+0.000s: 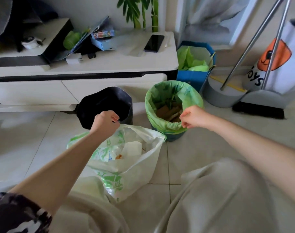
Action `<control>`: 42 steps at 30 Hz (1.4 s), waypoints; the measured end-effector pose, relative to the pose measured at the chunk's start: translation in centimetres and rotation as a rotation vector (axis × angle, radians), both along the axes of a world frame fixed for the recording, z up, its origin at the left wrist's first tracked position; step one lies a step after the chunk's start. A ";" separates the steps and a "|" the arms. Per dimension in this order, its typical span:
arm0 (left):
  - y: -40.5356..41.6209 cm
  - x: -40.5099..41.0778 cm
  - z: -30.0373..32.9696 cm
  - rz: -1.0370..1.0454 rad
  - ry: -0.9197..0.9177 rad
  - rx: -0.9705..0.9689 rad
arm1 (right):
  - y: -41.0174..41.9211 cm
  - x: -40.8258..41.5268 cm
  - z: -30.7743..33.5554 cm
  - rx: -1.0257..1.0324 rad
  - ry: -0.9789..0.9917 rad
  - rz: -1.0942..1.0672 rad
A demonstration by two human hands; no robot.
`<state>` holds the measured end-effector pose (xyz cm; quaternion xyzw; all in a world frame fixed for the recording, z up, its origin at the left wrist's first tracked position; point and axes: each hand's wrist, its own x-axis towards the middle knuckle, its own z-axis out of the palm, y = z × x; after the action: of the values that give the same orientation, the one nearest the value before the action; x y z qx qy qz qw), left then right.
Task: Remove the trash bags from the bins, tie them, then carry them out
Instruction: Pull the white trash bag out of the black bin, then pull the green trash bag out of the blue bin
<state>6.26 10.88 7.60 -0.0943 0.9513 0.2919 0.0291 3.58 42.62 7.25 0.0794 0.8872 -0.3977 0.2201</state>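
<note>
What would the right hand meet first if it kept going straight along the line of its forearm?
Likely the green liner of the bin; the right hand already sits at its near rim, fingers curled there. Depth is unclear.

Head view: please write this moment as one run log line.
left hand: grips white bag rim | right hand: pinches green liner on bin | black bin: no liner | bags untied

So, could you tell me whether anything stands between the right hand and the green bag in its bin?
Nothing visible does: the right hand is already at the near rim of the green bag, its fingers curled at the bag's edge.
</note>
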 end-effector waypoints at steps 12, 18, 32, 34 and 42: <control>8.6 -6.6 -8.1 0.307 -0.382 0.689 | 8.0 -2.7 -4.8 -0.191 -0.252 -0.424; 9.4 -8.7 -9.2 0.492 -0.487 0.949 | 6.9 -4.3 -5.9 -0.512 -0.365 -0.624; 9.8 -10.7 -8.0 0.515 -0.592 1.276 | 6.4 -6.3 -4.5 -0.420 -0.288 -0.679; 9.5 -11.5 -7.3 0.513 -0.565 1.287 | 6.4 -6.9 -3.8 -0.417 -0.248 -0.706; 8.8 -15.2 -4.6 0.497 -0.429 1.246 | 6.4 -9.2 -1.6 -0.374 -0.049 -0.703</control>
<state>-8.91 19.65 2.95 -0.3303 0.5306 0.7553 0.1970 -5.57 49.00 5.61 0.3461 0.7127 -0.6015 0.1025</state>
